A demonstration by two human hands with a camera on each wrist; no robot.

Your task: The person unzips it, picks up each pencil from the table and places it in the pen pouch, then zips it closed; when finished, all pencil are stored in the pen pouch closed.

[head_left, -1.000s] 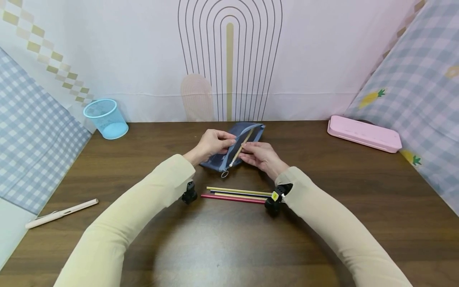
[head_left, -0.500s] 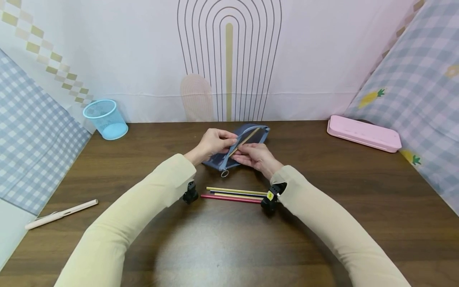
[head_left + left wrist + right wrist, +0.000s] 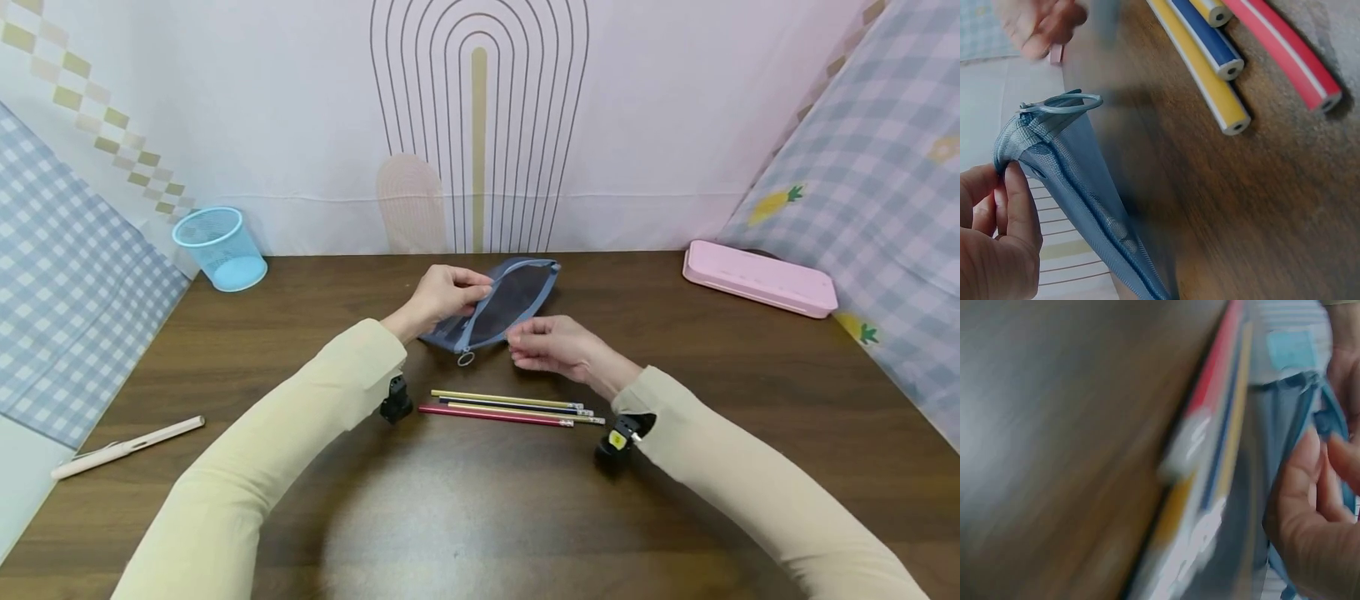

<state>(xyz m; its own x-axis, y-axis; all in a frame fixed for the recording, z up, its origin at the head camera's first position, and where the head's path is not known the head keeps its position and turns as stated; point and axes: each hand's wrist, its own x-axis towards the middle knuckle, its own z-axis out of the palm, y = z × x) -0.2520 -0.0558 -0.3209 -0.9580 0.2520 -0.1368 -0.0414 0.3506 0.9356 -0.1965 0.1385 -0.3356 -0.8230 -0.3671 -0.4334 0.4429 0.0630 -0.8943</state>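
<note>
My left hand (image 3: 442,298) pinches the edge of a blue zip pencil pouch (image 3: 517,300), whose zipped mouth gapes, showing a dark inside. In the left wrist view, thumb and fingers grip the pouch's corner (image 3: 1013,147) near its ring-shaped zip pull (image 3: 1072,103). To the right of the mouth is my right hand (image 3: 562,350), fingers loosely bent and nothing seen between them. The right wrist view is blurred, and there the right hand (image 3: 1310,512) overlaps the pouch. Several pencils, including a red pencil (image 3: 495,416) and a yellow pencil (image 3: 502,399), lie side by side in front of the pouch.
A light blue mesh pen cup (image 3: 225,250) stands at the back left. A white pen (image 3: 127,447) lies near the left edge. At the back right is a pink pencil case (image 3: 761,279). A patterned cloth backdrop (image 3: 315,125) rises behind the wooden table (image 3: 450,517).
My right hand pushed a pencil into the pouch, let it go and drew back to the right. The pencil no longer shows in the mouth. My left hand keeps its grip.
</note>
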